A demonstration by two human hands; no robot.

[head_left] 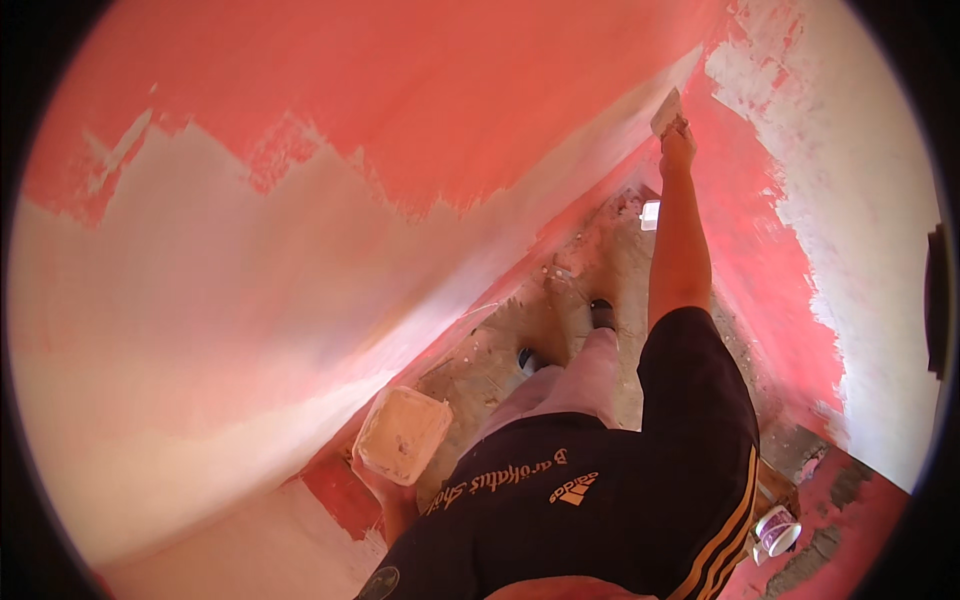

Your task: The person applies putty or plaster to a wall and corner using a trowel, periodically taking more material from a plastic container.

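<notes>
With my right arm stretched far forward, my right hand is closed round a putty knife. Its wide blade is up at the wall corner, by the strip where the pale coat meets the pink paint; whether it touches the wall I cannot tell. Low on the left, my left hand grips a squarish plastic tub from beneath and the side. Pale putty coats the inside of the tub. The left wall carries a broad whitish layer with a ragged upper edge under pink paint.
The right wall is pink with a whitish coat beyond. A white container stands on the dirty floor near the corner. At the lower right lies a white and purple bucket. A dark object shows at the right rim.
</notes>
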